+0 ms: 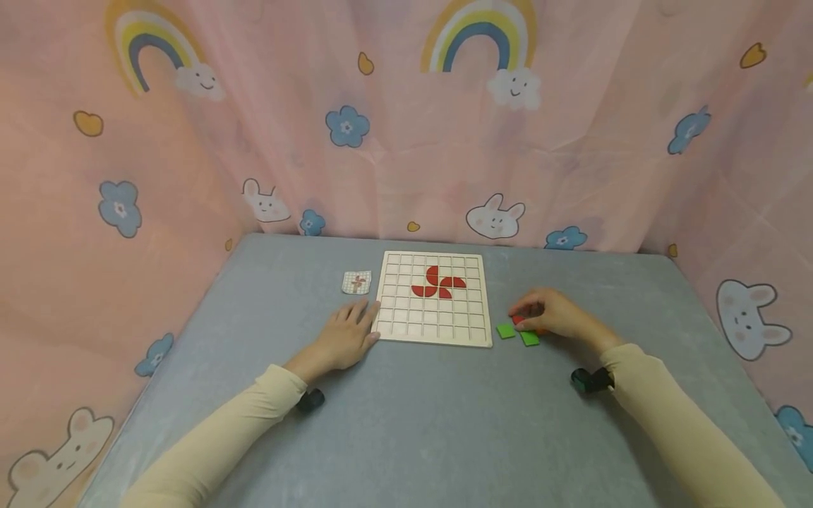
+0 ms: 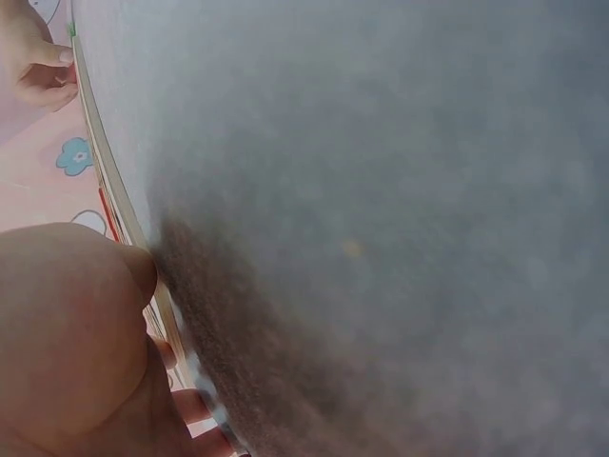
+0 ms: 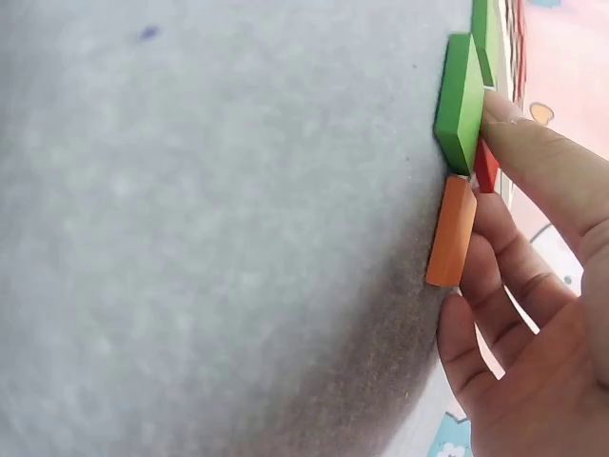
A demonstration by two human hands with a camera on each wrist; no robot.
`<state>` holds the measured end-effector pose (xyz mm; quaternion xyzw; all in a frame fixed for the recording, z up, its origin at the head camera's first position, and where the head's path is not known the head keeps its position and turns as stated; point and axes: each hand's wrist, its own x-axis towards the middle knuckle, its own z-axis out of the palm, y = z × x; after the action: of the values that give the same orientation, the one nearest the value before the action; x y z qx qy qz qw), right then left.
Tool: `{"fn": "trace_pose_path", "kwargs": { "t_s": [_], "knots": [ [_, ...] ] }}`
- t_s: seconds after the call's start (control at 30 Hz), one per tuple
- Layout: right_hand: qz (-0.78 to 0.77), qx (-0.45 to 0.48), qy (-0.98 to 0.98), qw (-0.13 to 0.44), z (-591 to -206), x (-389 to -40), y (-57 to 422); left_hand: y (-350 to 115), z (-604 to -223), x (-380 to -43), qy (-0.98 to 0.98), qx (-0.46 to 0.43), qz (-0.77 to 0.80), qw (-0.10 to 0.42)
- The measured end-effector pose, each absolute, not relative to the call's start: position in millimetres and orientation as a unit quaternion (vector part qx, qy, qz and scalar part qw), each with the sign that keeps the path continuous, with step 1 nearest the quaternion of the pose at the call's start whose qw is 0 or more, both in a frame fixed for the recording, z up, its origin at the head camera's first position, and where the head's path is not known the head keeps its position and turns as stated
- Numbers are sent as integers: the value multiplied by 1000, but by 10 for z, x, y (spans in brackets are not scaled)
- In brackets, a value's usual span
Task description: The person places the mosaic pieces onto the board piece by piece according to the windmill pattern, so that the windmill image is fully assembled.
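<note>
Cream sleeves (image 1: 219,444) come in across the near edge of the grey tabletop (image 1: 432,437), one from each side. Toward its far edge, about midway between the side edges, lies a square wooden grid board (image 1: 406,331), with red curved pieces (image 1: 432,275) forming a pinwheel right of centre in its far half. The left hand (image 1: 346,335) lies palm down at the board's left edge, fingers spread and holding nothing, the thumb touching the near-left corner. The right hand (image 1: 552,312) is off the board's right edge, its thumb and fingers drawn narrow around a red piece (image 1: 518,319). A small pattern card (image 1: 356,282) sits just beside the board's left edge, toward the far-left corner.

One relation seems to govern any move: the red piece is between the right fingertips, just outside the board's right edge, while the pinwheel lies leftward and farther from the person. The right hand is clearly the nearer; the whole board separates the left from it. The piece's long axis cannot be told, since the fingers cover much of it. Two green tiles (image 1: 505,331) and an orange piece (image 3: 451,231) crowd close beside those fingers, off the board's near-right corner.
</note>
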<state>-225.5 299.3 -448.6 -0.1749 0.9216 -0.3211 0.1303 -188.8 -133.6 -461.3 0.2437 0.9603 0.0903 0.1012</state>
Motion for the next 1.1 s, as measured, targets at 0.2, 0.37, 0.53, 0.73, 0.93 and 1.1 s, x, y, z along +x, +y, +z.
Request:
{"fn": "trace_pose_path", "kwargs": {
  "t_s": [0.2, 0.37, 0.53, 0.73, 0.93, 1.1],
  "knots": [
    [-333, -179, 918, 121, -4531, -2249, 2993, -1348, -4658, -1908, 960, 248, 77, 102],
    [-323, -175, 924, 108, -4537, -2250, 2976, -1338, -4617, -1892, 960, 246, 82, 101],
    [-328, -171, 925, 91, -4525, -2236, 2965, -1350, -4636, -1886, 959, 250, 81, 102],
    [-344, -147, 924, 78, -4460, -2237, 2943, -1347, -4622, -1884, 959, 250, 88, 100],
    [-365, -148, 916, 70, -4379, -2244, 2893, -1355, -4660, -1912, 960, 248, 78, 105],
    [-365, -143, 917, 78, -4330, -2245, 2818, -1340, -4631, -1901, 960, 243, 84, 106]
  ]
}}
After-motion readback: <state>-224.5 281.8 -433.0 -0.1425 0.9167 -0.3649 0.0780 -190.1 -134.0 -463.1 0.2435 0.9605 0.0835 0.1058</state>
